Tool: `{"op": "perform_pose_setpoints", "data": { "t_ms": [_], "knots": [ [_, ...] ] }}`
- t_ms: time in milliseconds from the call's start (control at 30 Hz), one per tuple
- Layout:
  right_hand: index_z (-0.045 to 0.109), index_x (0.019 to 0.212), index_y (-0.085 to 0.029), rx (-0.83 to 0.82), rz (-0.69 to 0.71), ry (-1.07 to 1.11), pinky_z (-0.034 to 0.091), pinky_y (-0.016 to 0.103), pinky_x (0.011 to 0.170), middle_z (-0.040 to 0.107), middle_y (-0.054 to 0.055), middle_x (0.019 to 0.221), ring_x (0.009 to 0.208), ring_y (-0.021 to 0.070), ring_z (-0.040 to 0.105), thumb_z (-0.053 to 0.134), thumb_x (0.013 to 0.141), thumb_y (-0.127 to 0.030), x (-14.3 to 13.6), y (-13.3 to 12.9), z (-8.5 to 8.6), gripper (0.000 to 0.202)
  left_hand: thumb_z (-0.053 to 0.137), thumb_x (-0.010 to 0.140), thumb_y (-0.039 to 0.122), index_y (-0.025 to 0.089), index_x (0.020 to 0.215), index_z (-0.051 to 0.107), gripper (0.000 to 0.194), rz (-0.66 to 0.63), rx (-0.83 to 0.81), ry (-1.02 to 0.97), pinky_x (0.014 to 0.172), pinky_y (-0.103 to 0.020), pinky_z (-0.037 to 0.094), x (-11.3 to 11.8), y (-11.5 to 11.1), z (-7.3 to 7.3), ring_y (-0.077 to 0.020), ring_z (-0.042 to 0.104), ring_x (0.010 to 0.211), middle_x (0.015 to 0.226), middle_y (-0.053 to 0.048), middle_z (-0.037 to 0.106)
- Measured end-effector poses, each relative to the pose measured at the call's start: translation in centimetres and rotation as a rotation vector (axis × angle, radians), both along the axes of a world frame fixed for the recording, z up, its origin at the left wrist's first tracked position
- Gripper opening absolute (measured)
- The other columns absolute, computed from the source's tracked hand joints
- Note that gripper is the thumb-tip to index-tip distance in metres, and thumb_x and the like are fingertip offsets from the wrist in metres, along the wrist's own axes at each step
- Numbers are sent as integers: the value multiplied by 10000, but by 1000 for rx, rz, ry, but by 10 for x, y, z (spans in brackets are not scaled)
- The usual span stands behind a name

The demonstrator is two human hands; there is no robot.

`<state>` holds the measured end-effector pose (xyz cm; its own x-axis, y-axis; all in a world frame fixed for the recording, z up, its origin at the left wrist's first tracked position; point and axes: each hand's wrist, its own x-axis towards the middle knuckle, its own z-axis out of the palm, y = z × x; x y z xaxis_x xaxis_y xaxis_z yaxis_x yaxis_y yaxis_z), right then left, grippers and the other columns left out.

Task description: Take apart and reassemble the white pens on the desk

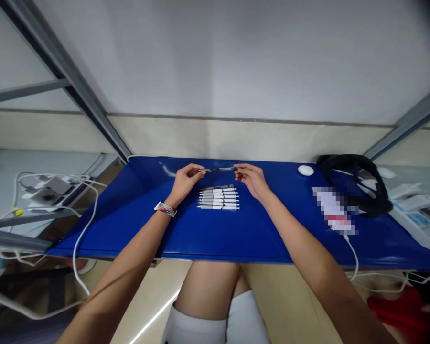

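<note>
holding a pen (218,169) level between them, the left hand (185,182) and the right hand (251,180) hover above the far half of the blue table (136,210), each pinching one end with curled fingertips, so both grips are closed on it. the forearms reach in from the near edge and converge, wrists slightly raised; a beaded bracelet (166,209) circles the left wrist. just below the hands, on the table, lies a row of pens (218,198), side by side and parallel, apart from the held one. well off to the right sit a small white round object (306,170), a black strap or headset (361,184) and a blurred card (334,211). white cables (79,239) hang off the left edge beside a power strip (53,187). nothing lies between the hands and the row.
</note>
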<state>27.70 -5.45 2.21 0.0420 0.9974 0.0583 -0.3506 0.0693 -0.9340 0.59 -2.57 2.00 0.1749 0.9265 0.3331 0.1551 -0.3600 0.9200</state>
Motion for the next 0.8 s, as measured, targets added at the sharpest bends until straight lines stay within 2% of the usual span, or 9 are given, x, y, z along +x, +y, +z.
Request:
{"op": "perform_pose_setpoints", "data": {
  "t_ms": [200, 300, 467, 533, 600, 667, 733, 800],
  "knots": [
    [830, 876, -176, -12, -63, 47, 544, 323, 692, 729, 38, 726, 676, 153, 633, 805, 660, -244, 1, 1, 0, 229, 801, 882, 465, 171, 1109, 803, 371, 0, 1, -30, 836, -335, 548, -2, 1, -2, -201, 708, 839, 885, -62, 777],
    [833, 892, -186, 16, -51, -12, 556, 336, 709, 742, 38, 745, 684, 158, 648, 818, 670, -270, -2, 0, -1, 238, 767, 914, 520, 166, 937, 810, 357, -19, 20, 21, 811, -316, 528, 0, -1, 0, -192, 693, 809, 846, -57, 769],
    [842, 923, -196, 40, 21, -131, 571, 367, 743, 764, 49, 793, 701, 172, 673, 881, 682, -325, -8, -3, -4, 276, 623, 1006, 576, 175, 657, 716, 539, -11, 19, 149, 693, -300, 469, 2, -5, 4, -160, 610, 633, 624, -35, 667],
    [842, 918, -186, 18, 22, -122, 568, 363, 733, 759, 52, 782, 695, 170, 666, 883, 686, -323, -8, -3, -5, 273, 687, 972, 545, 176, 724, 736, 448, -16, 25, 133, 663, -294, 451, 2, -6, 4, -156, 604, 625, 637, -25, 667],
    [839, 904, -172, -13, 24, -95, 564, 357, 722, 751, 55, 765, 693, 170, 660, 873, 698, -318, -8, -3, -6, 255, 785, 908, 491, 182, 924, 780, 309, -40, 37, 102, 658, -288, 455, 2, -6, 5, -163, 628, 652, 689, -17, 694],
    [837, 893, -165, -35, 22, -64, 563, 354, 721, 747, 58, 757, 695, 170, 659, 864, 700, -306, -8, -2, -7, 241, 798, 901, 468, 187, 1068, 773, 328, -76, 30, 61, 687, -293, 482, 2, -6, 5, -170, 655, 683, 729, -18, 713],
    [837, 893, -164, -41, 19, -42, 566, 360, 730, 752, 61, 759, 698, 173, 662, 863, 689, -294, -8, -1, -7, 244, 749, 944, 470, 183, 1114, 761, 333, -109, 15, 24, 745, -309, 513, 3, -7, 5, -172, 673, 712, 750, -24, 719],
    [839, 893, -164, -41, 15, -30, 570, 368, 739, 755, 63, 756, 697, 176, 665, 865, 678, -289, -8, 0, -8, 249, 779, 922, 440, 192, 1197, 740, 373, -121, 28, 8, 787, -313, 526, 4, -7, 5, -173, 691, 765, 828, -31, 741]
  ]
}}
